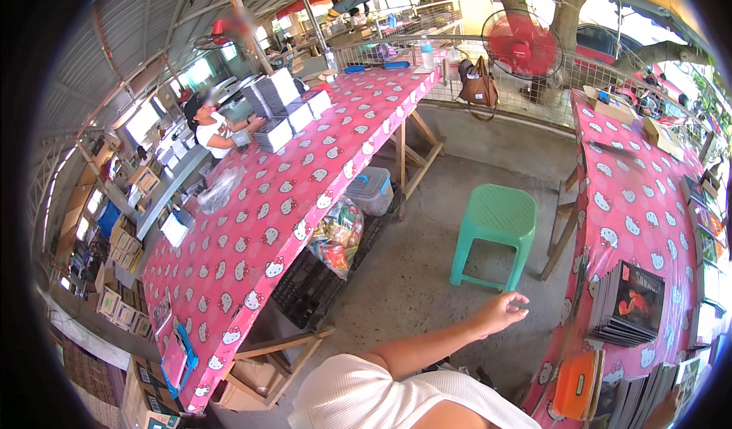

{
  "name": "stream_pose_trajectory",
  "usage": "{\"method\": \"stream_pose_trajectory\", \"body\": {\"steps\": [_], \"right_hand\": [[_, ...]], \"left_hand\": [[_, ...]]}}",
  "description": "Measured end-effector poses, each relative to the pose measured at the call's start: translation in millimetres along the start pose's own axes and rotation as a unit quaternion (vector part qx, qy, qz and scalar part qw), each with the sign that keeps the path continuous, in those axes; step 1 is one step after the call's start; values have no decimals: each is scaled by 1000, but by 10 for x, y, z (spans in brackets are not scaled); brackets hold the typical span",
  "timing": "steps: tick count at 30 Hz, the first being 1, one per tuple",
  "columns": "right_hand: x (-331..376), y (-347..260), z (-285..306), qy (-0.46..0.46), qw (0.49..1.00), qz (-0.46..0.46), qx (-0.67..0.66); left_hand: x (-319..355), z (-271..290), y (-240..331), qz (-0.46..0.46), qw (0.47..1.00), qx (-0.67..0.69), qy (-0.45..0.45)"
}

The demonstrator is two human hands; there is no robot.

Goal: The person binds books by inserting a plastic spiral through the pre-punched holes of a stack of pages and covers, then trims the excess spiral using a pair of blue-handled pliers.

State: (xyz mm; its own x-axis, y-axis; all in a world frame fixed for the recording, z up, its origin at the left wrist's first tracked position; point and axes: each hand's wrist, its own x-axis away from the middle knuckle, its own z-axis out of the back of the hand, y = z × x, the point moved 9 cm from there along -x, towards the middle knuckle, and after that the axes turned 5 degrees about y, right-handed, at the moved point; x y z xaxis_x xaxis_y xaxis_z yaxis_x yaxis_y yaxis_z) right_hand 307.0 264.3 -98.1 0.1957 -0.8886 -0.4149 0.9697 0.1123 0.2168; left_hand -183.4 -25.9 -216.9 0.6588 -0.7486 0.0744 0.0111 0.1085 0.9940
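Note:
My left hand point(502, 314) reaches over the concrete floor, in front of a green plastic stool point(499, 212). Its fingers are loosely bent and apart, with nothing in them, and it does not touch the stool. To its right, a fanned stack of dark-covered booklets point(637, 303) lies on a pink patterned table point(629, 200). Closer to me on that table are an orange-covered book point(573, 385) and a row of thin booklets point(637, 398). A dim shape beside this row, at the lower right rim, may be my right hand point(669, 408); its fingers cannot be made out.
A long pink table point(305, 177) runs along the left, bearing white book stacks point(278, 105), where a person point(217, 128) handles books. Beneath it are a black crate point(305, 295), a filled plastic bag point(337, 238) and a clear bin point(371, 190). A red fan point(521, 45) stands behind.

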Motion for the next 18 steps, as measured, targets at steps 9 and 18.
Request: {"method": "stream_pose_trajectory", "body": {"steps": [9, 18], "right_hand": [[1411, -1711, 1086, -21, 823, 281, -493], [1774, -851, 1000, 89, 826, -50, -555]], "left_hand": [[523, -1917, -52, 304, 859, 352, -213], [629, -1800, 773, -102, 952, 101, -270]]}}
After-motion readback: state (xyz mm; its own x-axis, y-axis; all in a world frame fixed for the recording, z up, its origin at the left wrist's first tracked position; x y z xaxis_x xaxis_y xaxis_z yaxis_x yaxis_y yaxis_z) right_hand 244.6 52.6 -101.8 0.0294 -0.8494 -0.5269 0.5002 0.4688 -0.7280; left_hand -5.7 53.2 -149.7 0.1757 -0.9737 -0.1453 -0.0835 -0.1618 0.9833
